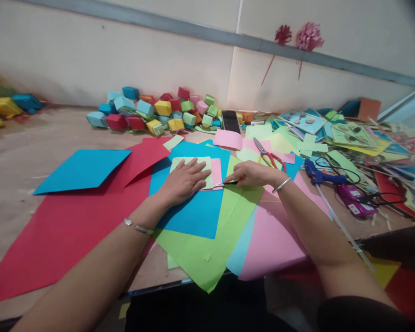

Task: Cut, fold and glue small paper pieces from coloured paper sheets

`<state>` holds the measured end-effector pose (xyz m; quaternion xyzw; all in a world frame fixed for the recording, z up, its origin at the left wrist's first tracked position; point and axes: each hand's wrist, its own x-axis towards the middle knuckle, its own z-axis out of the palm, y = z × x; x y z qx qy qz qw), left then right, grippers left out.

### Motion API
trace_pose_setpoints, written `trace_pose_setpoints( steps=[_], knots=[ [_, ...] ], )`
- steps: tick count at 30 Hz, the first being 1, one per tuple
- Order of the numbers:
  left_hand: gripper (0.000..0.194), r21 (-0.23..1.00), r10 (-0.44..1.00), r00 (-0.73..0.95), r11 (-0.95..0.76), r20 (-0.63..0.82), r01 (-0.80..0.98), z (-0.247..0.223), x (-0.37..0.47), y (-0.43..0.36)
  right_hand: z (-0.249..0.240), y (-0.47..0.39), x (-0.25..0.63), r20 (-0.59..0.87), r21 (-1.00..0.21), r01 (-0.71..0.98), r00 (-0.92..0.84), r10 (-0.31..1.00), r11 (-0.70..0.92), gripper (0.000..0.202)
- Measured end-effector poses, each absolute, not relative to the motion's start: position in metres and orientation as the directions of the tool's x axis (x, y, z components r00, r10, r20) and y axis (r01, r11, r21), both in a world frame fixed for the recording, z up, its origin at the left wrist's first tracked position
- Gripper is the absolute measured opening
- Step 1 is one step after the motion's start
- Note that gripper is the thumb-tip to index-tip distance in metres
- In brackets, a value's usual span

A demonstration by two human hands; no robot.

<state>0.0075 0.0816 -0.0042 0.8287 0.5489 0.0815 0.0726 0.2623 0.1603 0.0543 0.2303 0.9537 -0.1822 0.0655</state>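
My left hand (186, 180) lies flat with its fingers spread on a pale green sheet (174, 165), which rests over a pink piece (216, 169) on blue paper (193, 214). My right hand (245, 174) is closed round a thin dark tool with a silvery tip (219, 185); its index finger points along it. That tip touches the lower edge of the pink piece, just right of my left fingers. Under the blue sheet spreads bright green paper (207, 258).
Red-handled scissors (271, 159) lie beyond my right hand. A blue glue gun (323, 176), a purple power strip (356, 200) and paper scraps are at right. Folded paper cubes (162, 108) and a phone (231, 121) stand along the wall. Red paper (79, 230) covers the left.
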Motion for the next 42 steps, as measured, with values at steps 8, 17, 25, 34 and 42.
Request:
trace_pose_setpoints(
  steps=[8,17,25,34,42],
  knots=[
    [0.05,0.229,0.947,0.32,-0.317,0.024,0.921,-0.004,0.016,0.077,0.051,0.155,0.256,-0.212,-0.342,0.419,-0.907,0.365,0.841,0.041],
    [0.055,0.212,0.947,0.322,-0.314,-0.002,0.925,-0.003,0.016,0.076,0.056,0.148,0.253,-0.253,-0.305,0.42,-0.901,0.352,0.855,0.046],
    [0.056,0.181,0.948,0.317,-0.305,-0.041,0.935,-0.002,0.017,0.076,0.063,0.14,0.253,-0.315,-0.312,0.443,-0.883,0.348,0.841,0.044],
    [0.056,0.117,0.947,0.304,-0.292,-0.102,0.949,0.0,0.018,0.075,0.066,0.134,0.248,-0.331,-0.225,0.409,-0.886,0.325,0.884,0.044],
    [0.056,0.124,0.948,0.304,-0.292,-0.093,0.948,0.001,0.018,0.075,0.057,0.12,0.234,-0.238,-0.125,0.297,-0.935,0.262,0.947,0.041]
  ],
)
